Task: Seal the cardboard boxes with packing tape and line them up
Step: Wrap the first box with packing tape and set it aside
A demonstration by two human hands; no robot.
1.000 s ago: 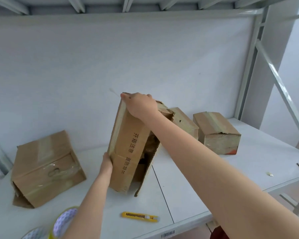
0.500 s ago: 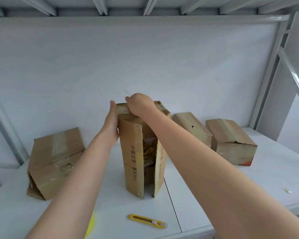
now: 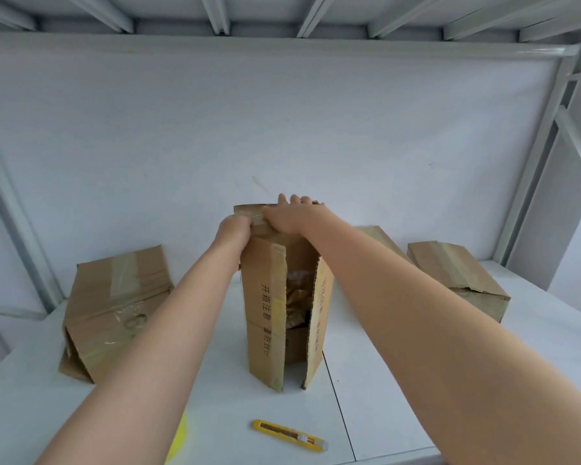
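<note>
A tall cardboard box stands on end in the middle of the white shelf, its front flaps parted so crumpled brown paper shows inside. My left hand grips the box's upper left corner. My right hand lies across the top with fingers stretched over the far edge, pressing on a taped strip. A taped box lies tilted at the left. Two more taped boxes sit at the right, one in plain view and one mostly hidden behind my right arm. A yellow tape roll peeks out under my left arm.
A yellow utility knife lies on the shelf near the front edge. A white back panel stands behind the boxes. Grey metal rack posts rise at the right and the left, with beams overhead.
The box went from tilted to standing upright. My left hand climbed from its lower side to the top left corner. My right hand spread flat across the top.
</note>
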